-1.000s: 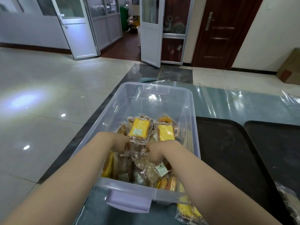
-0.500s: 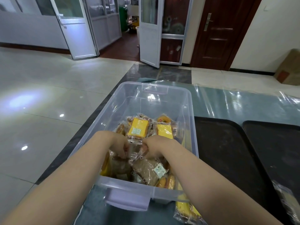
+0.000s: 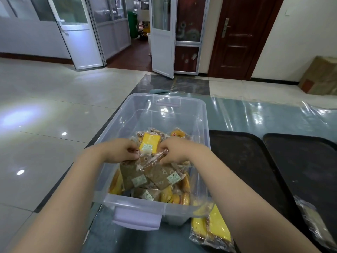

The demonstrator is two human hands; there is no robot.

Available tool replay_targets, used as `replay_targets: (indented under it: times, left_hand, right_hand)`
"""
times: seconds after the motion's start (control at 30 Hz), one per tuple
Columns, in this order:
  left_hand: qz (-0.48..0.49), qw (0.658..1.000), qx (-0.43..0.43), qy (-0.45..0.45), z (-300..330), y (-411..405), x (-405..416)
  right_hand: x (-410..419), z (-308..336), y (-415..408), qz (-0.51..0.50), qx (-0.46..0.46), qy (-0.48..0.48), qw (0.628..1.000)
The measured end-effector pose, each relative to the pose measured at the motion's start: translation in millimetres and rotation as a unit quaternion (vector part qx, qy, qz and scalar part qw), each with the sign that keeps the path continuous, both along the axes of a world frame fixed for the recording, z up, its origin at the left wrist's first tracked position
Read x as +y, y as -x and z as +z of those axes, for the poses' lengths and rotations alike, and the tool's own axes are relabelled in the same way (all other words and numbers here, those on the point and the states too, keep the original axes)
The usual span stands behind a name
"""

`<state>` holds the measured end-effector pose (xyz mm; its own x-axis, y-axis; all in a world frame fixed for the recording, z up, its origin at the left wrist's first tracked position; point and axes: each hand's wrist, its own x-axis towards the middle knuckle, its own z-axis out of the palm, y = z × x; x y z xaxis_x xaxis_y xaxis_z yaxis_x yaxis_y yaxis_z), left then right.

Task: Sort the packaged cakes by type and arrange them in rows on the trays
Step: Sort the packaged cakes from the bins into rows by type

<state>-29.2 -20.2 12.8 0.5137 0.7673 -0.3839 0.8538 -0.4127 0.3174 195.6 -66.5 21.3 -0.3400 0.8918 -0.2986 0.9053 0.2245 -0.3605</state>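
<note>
A clear plastic bin (image 3: 203, 114) holds several wrapped cakes: brown ones (image 3: 131, 175), yellow blocks (image 3: 149, 144) and orange round ones (image 3: 179, 134). Both my hands are inside the bin. My left hand (image 3: 121, 150) pinches a clear wrapper at the pile's middle. My right hand (image 3: 175, 149) is closed on a wrapped brown cake (image 3: 155, 158) that it lifts off the pile. Two black trays (image 3: 242, 161) (image 3: 306, 161) lie to the right of the bin.
Two wrapped yellow cakes (image 3: 212, 227) lie on the table by the bin's near right corner. Another clear packet (image 3: 313, 220) rests on the near part of the trays. Plastic film covers the table (image 3: 246, 115). The floor drops off to the left.
Both hands have moved further into the bin, toward the yellow block, pulling wrapped cakes up from the pile. More brown cakes now show in the near part of the bin.
</note>
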Motion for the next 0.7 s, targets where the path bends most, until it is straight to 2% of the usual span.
replay_targets:
  times: [0.17, 0.4, 0.53, 0.7]
  left_hand:
    - [0.032, 0.992, -0.117, -0.024, 22.2, -9.8, -27.7]
    - [0.092, 0.962, -0.241, -0.092, 39.6, -35.1, -60.0]
    - [0.105, 0.946, -0.277, -0.132, 48.4, -52.7, -75.2]
    - [0.109, 0.917, -0.354, -0.148, 64.5, -74.6, -95.5]
  right_hand:
    - [-20.4, 15.7, -20.6, -0.039, 0.077, -0.028, 0.996]
    - [-55.7, 19.2, -41.7, -0.136, 0.218, -0.088, 0.962]
    - [-74.1, 20.3, -51.6, -0.214, 0.323, -0.154, 0.909]
    - [-97.7, 26.5, -70.6, -0.265, 0.437, -0.190, 0.838]
